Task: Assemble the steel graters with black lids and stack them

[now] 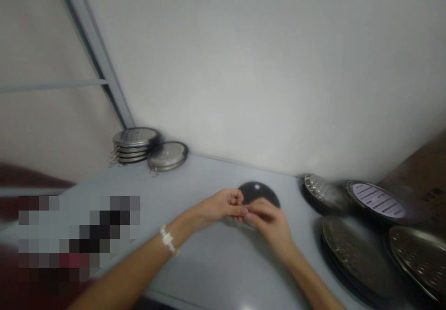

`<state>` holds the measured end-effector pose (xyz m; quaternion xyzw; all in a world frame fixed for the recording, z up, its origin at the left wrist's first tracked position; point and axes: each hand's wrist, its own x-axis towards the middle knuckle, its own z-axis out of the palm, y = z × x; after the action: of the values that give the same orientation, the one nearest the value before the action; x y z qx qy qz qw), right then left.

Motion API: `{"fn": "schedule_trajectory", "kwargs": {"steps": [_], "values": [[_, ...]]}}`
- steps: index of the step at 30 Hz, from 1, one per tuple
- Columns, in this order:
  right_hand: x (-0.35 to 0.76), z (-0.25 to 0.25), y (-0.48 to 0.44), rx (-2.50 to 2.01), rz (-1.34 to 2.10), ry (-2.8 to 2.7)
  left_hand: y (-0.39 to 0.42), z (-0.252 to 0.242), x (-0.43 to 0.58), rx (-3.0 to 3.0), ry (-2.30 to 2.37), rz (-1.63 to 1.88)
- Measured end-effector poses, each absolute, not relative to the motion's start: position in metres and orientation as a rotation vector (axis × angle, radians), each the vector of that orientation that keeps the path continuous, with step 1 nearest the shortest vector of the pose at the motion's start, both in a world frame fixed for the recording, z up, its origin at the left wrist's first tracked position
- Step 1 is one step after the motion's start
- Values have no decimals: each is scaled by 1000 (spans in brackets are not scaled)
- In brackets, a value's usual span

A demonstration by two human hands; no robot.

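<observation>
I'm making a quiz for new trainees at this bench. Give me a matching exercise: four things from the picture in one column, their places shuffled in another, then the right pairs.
1. dark round disc
2. stack of metal discs
3. labelled disc
4. bracelet

A. far left corner of the table, by the wall
B. on the left wrist
C. right side of the table
D. just beyond the left hand and right hand

Pairs: 1-D; 2-A; 3-C; 4-B
</observation>
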<state>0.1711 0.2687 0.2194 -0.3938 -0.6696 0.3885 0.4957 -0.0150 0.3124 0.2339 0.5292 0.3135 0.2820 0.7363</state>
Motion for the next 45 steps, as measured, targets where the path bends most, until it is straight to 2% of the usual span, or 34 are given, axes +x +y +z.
{"fn": "schedule_trajectory", "kwargs": {"steps": [6, 10, 13, 18, 22, 28, 32, 37, 45], "values": [[174, 222, 272, -988, 1055, -1460, 317, 232, -19, 1316, 699, 469], [175, 222, 274, -1081, 1032, -1377, 335, 229, -41, 1815, 1171, 729], [176, 219, 275, -1163, 915, -1370, 348, 227, -61, 2112, 1413, 642], [178, 210, 273, -1204, 637, -1497, 349, 224, -70, 2277, 1357, 316], [184, 210, 277, -1155, 467, -1685, 343, 224, -63, 2338, 1282, 368], [180, 231, 293, -1095, 487, -1899, 328, 239, -37, 1944, 972, 632], [175, 235, 289, -1078, 717, -1734, 317, 240, -17, 1579, 797, 698], [180, 227, 281, -1043, 991, -1512, 314, 235, -9, 1465, 749, 768], [180, 226, 281, -1087, 889, -1545, 308, 238, -3, 1433, 745, 798]]}}
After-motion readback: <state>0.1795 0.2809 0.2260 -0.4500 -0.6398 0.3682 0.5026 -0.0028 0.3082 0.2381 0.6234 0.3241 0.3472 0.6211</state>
